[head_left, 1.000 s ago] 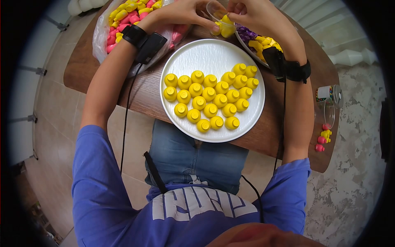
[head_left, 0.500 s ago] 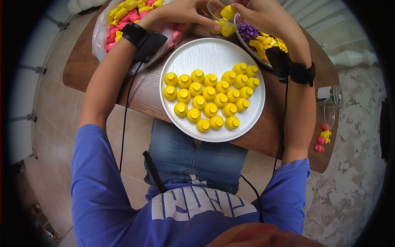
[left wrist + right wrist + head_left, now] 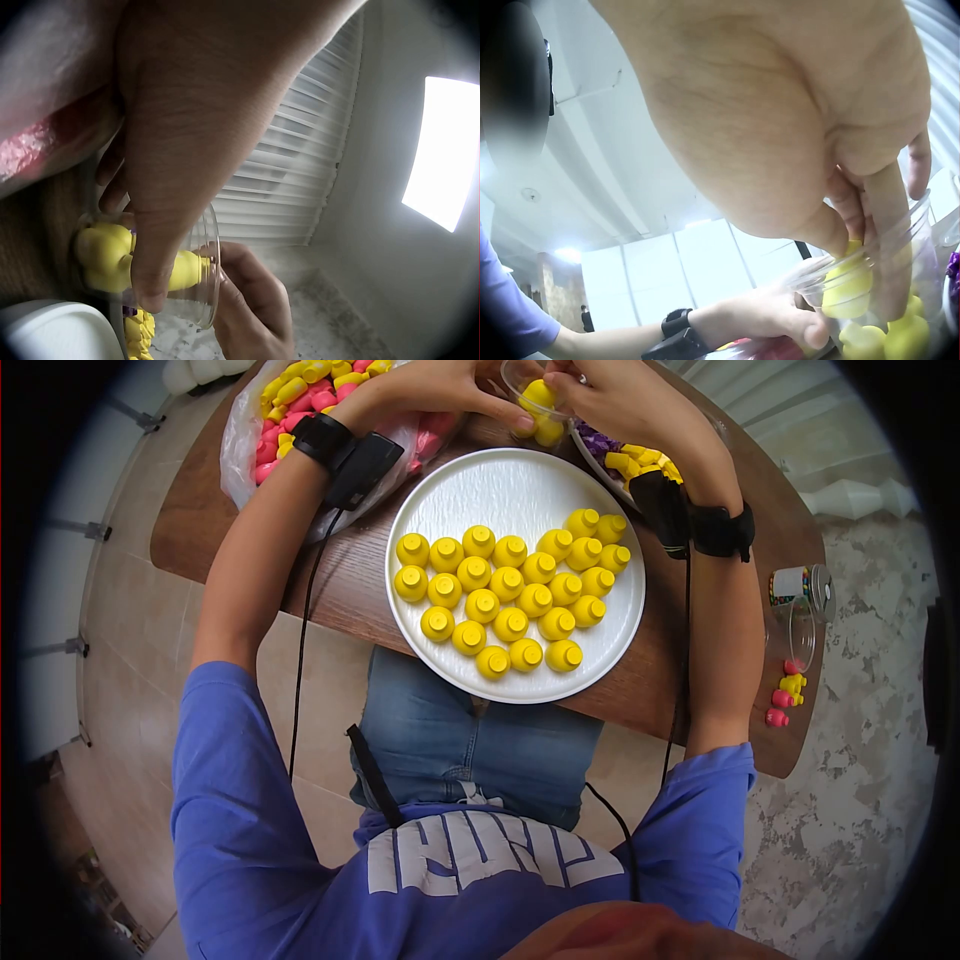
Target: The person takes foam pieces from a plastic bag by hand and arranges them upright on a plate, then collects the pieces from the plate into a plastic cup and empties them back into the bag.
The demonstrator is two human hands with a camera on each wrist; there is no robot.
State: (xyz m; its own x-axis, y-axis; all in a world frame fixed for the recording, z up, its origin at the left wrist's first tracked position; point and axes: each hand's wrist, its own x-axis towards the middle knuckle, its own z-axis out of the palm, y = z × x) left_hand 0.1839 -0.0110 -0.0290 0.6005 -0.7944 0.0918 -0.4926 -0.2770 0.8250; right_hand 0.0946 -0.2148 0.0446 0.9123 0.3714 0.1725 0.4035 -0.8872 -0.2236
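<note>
My left hand (image 3: 455, 388) holds a clear plastic cup (image 3: 196, 309) tilted beyond the round white plate (image 3: 455, 490), thumb along its outside. Several yellow bulb-shaped pieces (image 3: 105, 251) lie inside the cup. The right hand (image 3: 625, 400) reaches in at the rim, thumb and fingers pinching one yellow bulb-shaped piece (image 3: 847, 289) above the others. On the plate stand rows of similar yellow pieces (image 3: 510, 624), small knobbed ends facing up.
A plastic bag (image 3: 238, 465) of pink and yellow pieces lies back left. A dish at back right holds purple shreds (image 3: 597, 444) and yellow pieces (image 3: 645, 460). At the right edge lie a jar (image 3: 788, 588), a clear cup (image 3: 802, 630) and small pink and yellow figures (image 3: 791, 688).
My right hand shifted slightly right, then back left to the cup, with a yellow piece at its fingertips. The left hand keeps its hold on the cup almost in place.
</note>
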